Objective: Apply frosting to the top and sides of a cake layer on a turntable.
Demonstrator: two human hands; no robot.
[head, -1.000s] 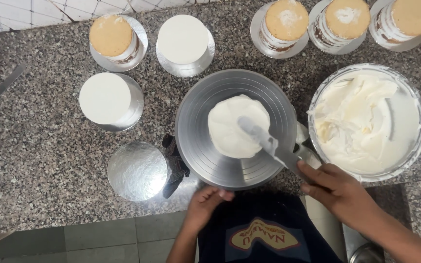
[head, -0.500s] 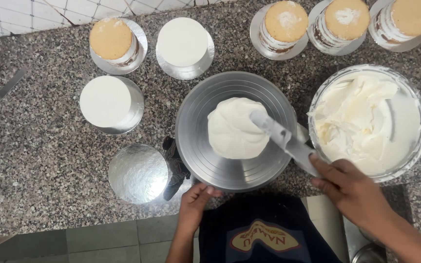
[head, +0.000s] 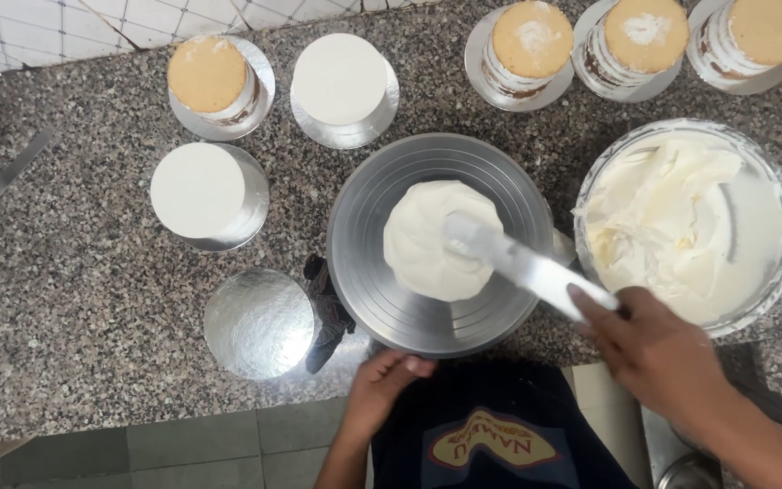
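now right hand [head: 658,349] grasping spatula [head: 522,263] on creamed cake [head: 436,240], left hand [head: 382,385] touching turntable [head: 373,299] (fingers curled)

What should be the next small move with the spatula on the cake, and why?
Probably sweep the spatula flat across the cake while the left hand turns the turntable. The blade tip already rests on the cream, which looks uneven, and the right hand grips the handle.

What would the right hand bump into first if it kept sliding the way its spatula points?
Probably the small cream-covered cake on the metal turntable. The right hand holds a flat spatula aimed up-left, and its tip already lies over the cake's top; contact is hard to judge from above.
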